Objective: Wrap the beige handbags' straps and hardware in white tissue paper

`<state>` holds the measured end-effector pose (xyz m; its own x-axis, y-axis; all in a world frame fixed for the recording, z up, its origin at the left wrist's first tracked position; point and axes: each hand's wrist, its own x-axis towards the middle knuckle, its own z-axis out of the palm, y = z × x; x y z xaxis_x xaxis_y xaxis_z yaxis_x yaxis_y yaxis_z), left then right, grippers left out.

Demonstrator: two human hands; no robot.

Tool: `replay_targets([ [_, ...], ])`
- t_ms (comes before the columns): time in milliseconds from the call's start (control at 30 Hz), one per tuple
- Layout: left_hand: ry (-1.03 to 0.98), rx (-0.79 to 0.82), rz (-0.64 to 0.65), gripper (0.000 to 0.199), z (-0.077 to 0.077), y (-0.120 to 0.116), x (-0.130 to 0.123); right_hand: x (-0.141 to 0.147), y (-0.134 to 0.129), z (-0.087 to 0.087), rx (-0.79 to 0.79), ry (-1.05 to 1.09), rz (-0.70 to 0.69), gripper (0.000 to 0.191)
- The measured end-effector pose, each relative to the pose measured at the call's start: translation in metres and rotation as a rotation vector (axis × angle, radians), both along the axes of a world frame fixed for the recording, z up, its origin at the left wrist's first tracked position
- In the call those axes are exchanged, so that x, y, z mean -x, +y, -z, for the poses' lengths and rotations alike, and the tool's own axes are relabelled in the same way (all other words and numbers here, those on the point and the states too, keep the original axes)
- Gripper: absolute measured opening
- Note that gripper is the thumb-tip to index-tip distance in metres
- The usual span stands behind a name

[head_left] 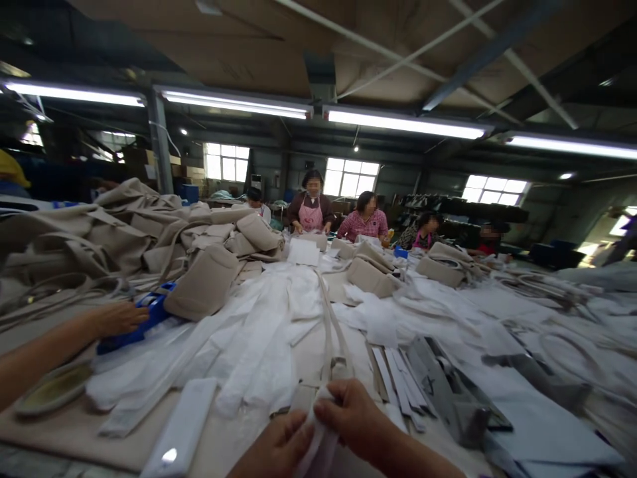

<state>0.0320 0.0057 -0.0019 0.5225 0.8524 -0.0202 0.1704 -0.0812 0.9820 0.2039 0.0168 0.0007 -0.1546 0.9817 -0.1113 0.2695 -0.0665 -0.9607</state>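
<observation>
tube lights (408, 123) hang in a row across the workshop, with bright windows (352, 177) in the far wall. several people are along the far side of the bench (74, 428), one in a pink apron (311, 218). at the near side, the person's left hand (281, 438) and right hand (355, 411) are close together, fingers closed, both pinching the white wrap (318, 435) between them. beyond it a beige strap (326, 312) runs away over the bench, its buckle (339, 362) just past the right hand; i cannot tell whether the wrap goes around the strap. white sheets (263, 325) lie spread ahead. to the left are a white block (182, 425) and a co-worker's hand (117, 318) at a blue dispenser (156, 307), next to a beige pouch (204, 282). behind rises a heap of beige fabric (117, 236). on the right, white strips (395, 378) lie beside a grey dispenser (442, 385).
</observation>
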Motion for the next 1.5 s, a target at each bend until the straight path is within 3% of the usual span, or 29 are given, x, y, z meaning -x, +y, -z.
replay_targets([
  [100,-0.081,0.126,0.043,0.051,-0.001,-0.001,-0.006,-0.001,-0.003,-0.001,0.006,0.049,-0.027,0.019],
  [233,-0.116,0.145,-0.07,0.046,0.007,-0.005,-0.014,-0.016,-0.008,-0.007,0.012,0.103,-0.149,0.027],
  [333,-0.171,0.237,-0.141,0.043,0.012,-0.005,-0.014,-0.039,-0.009,-0.011,-0.151,0.106,-0.259,0.053],
  [400,-0.199,0.281,-0.134,0.042,0.012,-0.004,-0.013,-0.05,-0.008,-0.013,-0.336,-0.038,-0.337,0.06],
  [500,-0.186,0.25,-0.095,0.041,0.012,-0.004,-0.013,-0.054,-0.006,-0.016,-0.619,-0.235,-0.365,0.029],
  [600,-0.066,0.102,-0.068,0.038,0.012,-0.005,-0.016,-0.046,-0.002,-0.017,-0.77,-0.25,-0.33,0.006],
  [700,0.092,-0.116,-0.078,0.033,0.015,-0.005,-0.019,-0.04,0.002,-0.015,-0.755,-0.238,-0.341,0.007],
  [800,0.178,-0.207,-0.057,0.029,0.017,-0.005,-0.02,-0.04,0.004,-0.011,-0.664,-0.224,-0.394,0.008],
  [933,0.176,-0.23,0.004,0.026,0.018,-0.005,-0.02,-0.045,0.002,-0.006,-0.583,-0.183,-0.395,0.008],
  [1067,0.144,-0.243,0.048,0.026,0.017,-0.007,-0.02,-0.047,-0.001,0.0,-0.608,-0.16,-0.376,0.011],
  [1200,0.148,-0.225,0.06,0.03,0.018,-0.008,-0.019,-0.048,-0.003,0.006,-0.641,-0.196,-0.339,0.027],
  [1400,0.061,-0.089,0.158,0.031,0.01,-0.008,-0.012,-0.046,-0.006,0.006,-0.672,-0.222,-0.294,0.011],
  [1500,0.109,-0.147,0.123,0.032,0.005,-0.009,-0.015,-0.046,-0.006,0.005,-0.685,-0.239,-0.252,0.009],
])
